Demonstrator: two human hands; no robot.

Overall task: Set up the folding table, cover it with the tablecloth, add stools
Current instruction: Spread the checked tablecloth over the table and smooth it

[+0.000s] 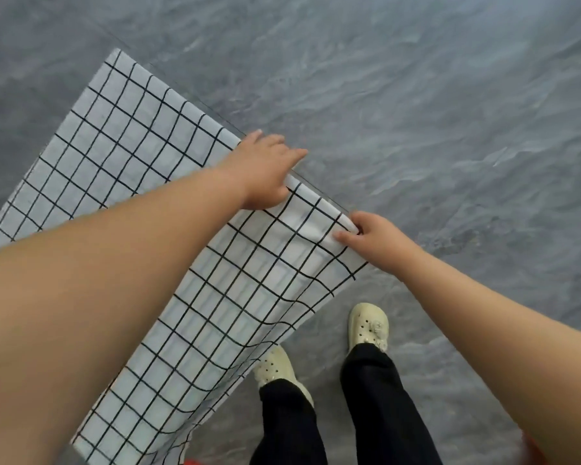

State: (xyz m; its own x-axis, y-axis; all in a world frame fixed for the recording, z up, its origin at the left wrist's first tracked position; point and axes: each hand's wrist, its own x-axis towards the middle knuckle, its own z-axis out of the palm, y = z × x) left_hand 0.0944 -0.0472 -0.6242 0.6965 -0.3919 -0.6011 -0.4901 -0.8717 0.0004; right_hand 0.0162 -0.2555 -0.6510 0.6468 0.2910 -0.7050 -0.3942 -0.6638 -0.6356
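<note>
Step in hand, by the look of it: covering the table w/ the tablecloth [148, 182]; the stools aren't in view, so that part is judged not yet done. The white cloth w/ black grid lies spread over a flat top, and its near side drapes down toward the person's feet; the table itself is hidden under it, only a thin straight edge line shows along the far-right side. Long axis of the covered top runs diagonally, from lower left to upper right of the view, w/ the far corner pointing up-left and the near-right corner by the hands. Left hand [265, 169] rests palm-down on the far-right edge, fingers loosely spread and reaching just past the edge, pressing the cloth flat. Right hand [373, 233] pinches a raised fold of cloth at the near-right corner between thumb and fingers. Beneath is grey stone-look floor [416, 95]; cream clogs [369, 327] and dark trousers show below, close to the hanging side. Next move probably calls for tugging that corner out to square the grid w/ the edge, smoothing the wrinkle between the hands, and checking that the overhang is even.
</note>
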